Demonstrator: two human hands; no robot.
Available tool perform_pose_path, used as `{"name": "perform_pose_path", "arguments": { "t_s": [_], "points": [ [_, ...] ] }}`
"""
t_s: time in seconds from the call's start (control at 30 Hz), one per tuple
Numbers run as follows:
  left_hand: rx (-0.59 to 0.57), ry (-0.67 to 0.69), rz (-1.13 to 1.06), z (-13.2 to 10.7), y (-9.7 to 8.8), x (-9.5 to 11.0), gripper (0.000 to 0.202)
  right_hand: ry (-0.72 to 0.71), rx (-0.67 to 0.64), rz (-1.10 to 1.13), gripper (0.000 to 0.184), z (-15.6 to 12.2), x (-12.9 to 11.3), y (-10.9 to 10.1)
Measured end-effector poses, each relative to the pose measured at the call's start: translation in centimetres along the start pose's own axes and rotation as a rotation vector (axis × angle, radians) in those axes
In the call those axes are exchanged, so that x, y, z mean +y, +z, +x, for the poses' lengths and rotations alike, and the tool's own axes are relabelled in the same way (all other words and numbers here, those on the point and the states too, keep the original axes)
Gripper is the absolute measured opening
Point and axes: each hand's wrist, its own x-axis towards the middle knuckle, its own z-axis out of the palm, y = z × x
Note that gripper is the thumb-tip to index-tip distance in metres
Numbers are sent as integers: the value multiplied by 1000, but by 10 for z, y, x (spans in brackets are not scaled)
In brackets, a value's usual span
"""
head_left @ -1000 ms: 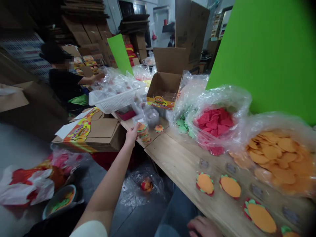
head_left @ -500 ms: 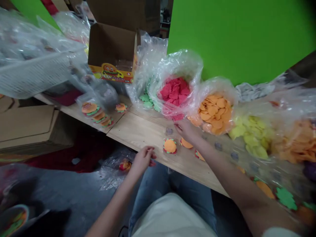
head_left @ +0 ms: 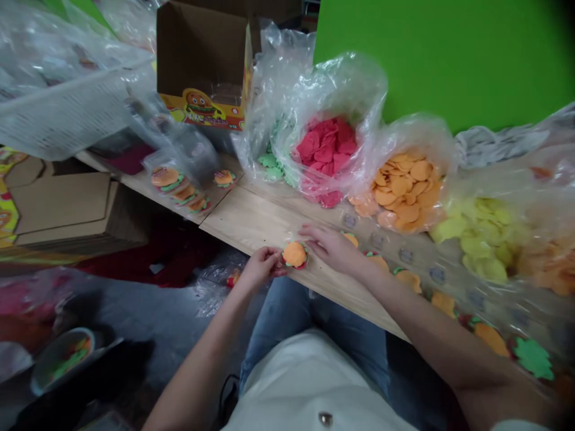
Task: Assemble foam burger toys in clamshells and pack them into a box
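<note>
At the table edge [head_left: 233,221]: foam burger [head_left: 294,255]

I see a cut-off basket [head_left: 72,120] of plastic bags [head_left: 27,42], then a carton [head_left: 202,48] holding clear plastic [head_left: 227,94]. The left hand's [head_left: 261,264] fingers curl at the burger; whether they grip, I can't tell. The right hand [head_left: 331,246], fingers loosely extended, has left the bag [head_left: 354,78] of red pieces [head_left: 326,149] for the burger's right side. Orange pieces [head_left: 408,185] fill the next bag [head_left: 417,133].

Nothing reads clearly — the lettering [head_left: 209,118] on the open box [head_left: 202,66], beyond and left of the left hand [head_left: 263,265], is blurred.
</note>
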Motion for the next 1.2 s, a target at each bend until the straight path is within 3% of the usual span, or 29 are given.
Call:
{"name": "perform_pose_path", "arguments": {
  "t_s": [0.2, 0.4, 0.53, 0.67, 0.73, 0.8, 0.87, 1.03, 1.2],
  "points": [
    [-51, -14, -14, 3, -11, 6, 17, -173, 44, -116, 44, -57, -15, 47],
    [-18, 64, -76, -7, -3, -1, 32, -108, 135, -170, 56, -77, -22, 86],
    [58, 170, -94, -10, 2, -6, 33, -63, 182, -13, 55, -67, -26, 76],
    [-2, 206, -34, -23, -2, -2, 27, 282, 270, 225, 32, -52, -24, 47],
    [-80, 190, 22, -36, -6, -4, 23, 443, 108, 415, 24, -56, -23, 39],
    [-179, 140, 86, -51, -9, -11, 21, 529, -150, 651, 26, -70, -24, 39],
    [-274, 61, 133, -66, -10, -23, 22, 595, -296, 837, 27, -92, -27, 45],
    [-390, -43, 183, -89, -4, -56, 23, 553, -432, 912, 26, -143, -42, 52],
    [-476, 69, 391, -106, 2, -52, 23, 471, -329, 725, 21, -163, -60, 45]
  ]
}}
